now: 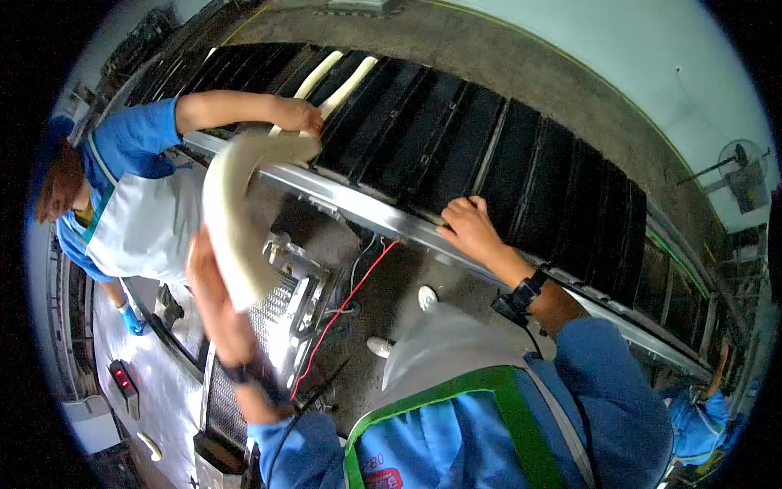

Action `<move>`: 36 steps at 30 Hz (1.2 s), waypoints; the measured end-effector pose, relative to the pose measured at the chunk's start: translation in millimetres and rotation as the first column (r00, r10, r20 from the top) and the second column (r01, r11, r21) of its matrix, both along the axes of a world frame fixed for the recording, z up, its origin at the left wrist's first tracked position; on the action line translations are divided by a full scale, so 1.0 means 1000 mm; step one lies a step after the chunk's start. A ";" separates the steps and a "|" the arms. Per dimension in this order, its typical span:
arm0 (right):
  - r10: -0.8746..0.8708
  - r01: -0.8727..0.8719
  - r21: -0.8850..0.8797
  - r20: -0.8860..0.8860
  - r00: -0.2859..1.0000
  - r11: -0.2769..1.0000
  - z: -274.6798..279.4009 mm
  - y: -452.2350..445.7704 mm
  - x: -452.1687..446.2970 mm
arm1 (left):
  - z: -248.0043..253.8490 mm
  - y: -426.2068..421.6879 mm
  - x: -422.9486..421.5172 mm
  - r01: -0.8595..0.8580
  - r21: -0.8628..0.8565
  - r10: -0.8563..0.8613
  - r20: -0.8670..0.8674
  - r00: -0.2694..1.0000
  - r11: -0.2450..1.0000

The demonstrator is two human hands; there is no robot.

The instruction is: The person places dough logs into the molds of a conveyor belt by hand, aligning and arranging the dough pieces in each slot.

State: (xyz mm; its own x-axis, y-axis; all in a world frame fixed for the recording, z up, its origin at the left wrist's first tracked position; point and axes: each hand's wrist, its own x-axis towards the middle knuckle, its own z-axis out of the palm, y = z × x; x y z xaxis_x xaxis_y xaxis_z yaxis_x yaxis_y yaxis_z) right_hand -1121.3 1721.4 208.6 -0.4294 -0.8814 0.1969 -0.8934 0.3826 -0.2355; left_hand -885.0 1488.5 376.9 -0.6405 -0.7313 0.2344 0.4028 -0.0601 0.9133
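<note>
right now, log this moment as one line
left hand: holding white strip | right hand: at near edge of black slats | co-worker's hand: near strip's far end

And on the blue chest (440,436) of the person's clothing, low in the view, small red markings (373,460) are seen, with what look like a 0 and an 8 picked out, though the full sequence cannot be made out with certainty. Just beside them a red badge (383,478) is carried, its pale lettering cut by the lower edge and too small to be read. Over on the metal counter (175,407) at the left, glowing red digits are shown on a dark display unit (124,387), but their values are lost to blur.
</note>
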 end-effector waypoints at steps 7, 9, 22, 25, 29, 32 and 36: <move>0.055 -0.054 -0.039 0.025 0.998 0.998 0.003 -0.025 -0.004 | -0.013 -0.023 -0.204 0.481 0.419 -0.455 -0.168 0.874 0.770; 0.054 -0.053 -0.021 0.048 0.997 0.998 0.005 -0.032 -0.007 | -0.054 -0.026 -0.227 0.482 0.444 -0.497 -0.093 0.863 0.755; 0.014 -0.017 0.049 0.061 0.998 0.999 0.009 -0.037 -0.009 | -0.199 -0.039 -0.260 0.826 -0.468 0.146 0.884 0.445 0.313; 0.007 -0.009 0.037 0.062 0.998 0.999 0.009 -0.036 -0.008 | -0.226 -0.043 -0.276 0.888 -0.450 0.164 0.887 0.432 0.096; 0.028 -0.028 0.011 0.025 0.999 1.000 0.004 -0.040 -0.007 | -0.219 -0.037 -0.251 0.784 -0.613 0.252 0.778 0.576 0.098; 0.001 -0.001 -0.004 0.019 1.000 1.000 0.003 -0.045 -0.005 | -0.182 -0.019 -0.217 0.754 -0.618 0.325 0.776 0.540 0.224; 0.008 -0.008 -0.020 0.004 1.000 1.000 -0.001 -0.043 -0.004 | -0.170 -0.015 -0.155 0.497 -0.805 0.240 0.578 0.780 0.325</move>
State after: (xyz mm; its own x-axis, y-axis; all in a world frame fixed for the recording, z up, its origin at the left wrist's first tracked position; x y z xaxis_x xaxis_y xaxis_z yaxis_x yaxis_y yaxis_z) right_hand -1125.3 1678.6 208.0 -0.4234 -0.8805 0.2132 -0.8953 0.3709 -0.2466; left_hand -1039.7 1473.4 207.1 -0.9520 -0.1772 0.2494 -0.0639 0.9124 0.4042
